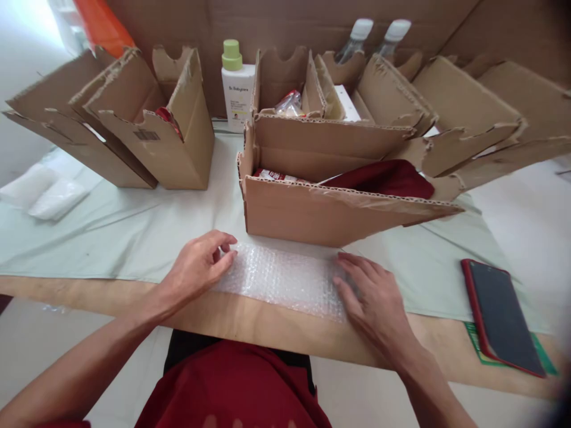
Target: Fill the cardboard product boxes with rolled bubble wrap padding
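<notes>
A strip of clear bubble wrap lies flat near the table's front edge, just before an open cardboard box. My left hand rests on the strip's left end, fingers curled against it. At the right end my right hand lies flat, fingers stretched out on the wrap. Inside the box are a dark red item and a red-and-white packet.
More open cardboard boxes stand at the back left and right. A white bottle with a green cap stands between them, two clear bottles behind. A phone in a red case lies at right. Plastic bags lie at left.
</notes>
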Demonstrator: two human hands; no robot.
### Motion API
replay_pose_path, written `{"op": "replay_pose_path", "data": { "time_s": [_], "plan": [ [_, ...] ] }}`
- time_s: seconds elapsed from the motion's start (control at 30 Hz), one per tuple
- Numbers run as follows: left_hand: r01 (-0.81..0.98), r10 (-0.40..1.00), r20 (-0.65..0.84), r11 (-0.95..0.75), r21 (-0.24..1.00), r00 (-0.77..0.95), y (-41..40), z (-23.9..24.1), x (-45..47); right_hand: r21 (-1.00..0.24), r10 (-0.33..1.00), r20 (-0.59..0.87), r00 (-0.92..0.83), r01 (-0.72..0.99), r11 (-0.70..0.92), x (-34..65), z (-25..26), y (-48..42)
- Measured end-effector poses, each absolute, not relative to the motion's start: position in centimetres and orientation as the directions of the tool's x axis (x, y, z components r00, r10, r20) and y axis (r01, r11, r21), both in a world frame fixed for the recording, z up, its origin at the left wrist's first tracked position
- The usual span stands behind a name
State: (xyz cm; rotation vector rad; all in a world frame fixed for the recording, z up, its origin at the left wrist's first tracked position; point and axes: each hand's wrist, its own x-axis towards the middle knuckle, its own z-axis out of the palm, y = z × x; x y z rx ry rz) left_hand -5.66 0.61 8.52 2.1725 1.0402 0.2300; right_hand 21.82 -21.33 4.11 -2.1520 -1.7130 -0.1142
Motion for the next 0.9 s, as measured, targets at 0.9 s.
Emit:
{"op": "replay_pose_path", "data": {
  "time_s": [0.9],
  "plan": [
    [0.608, 0.747, 0.130, -0.618, 0.498, 0.652, 8.4, 8.2, -5.5, -0.930, 0.995, -0.096, 0.000, 0.355, -0.090, 8.2, 6.8, -16.1]
  ]
}}
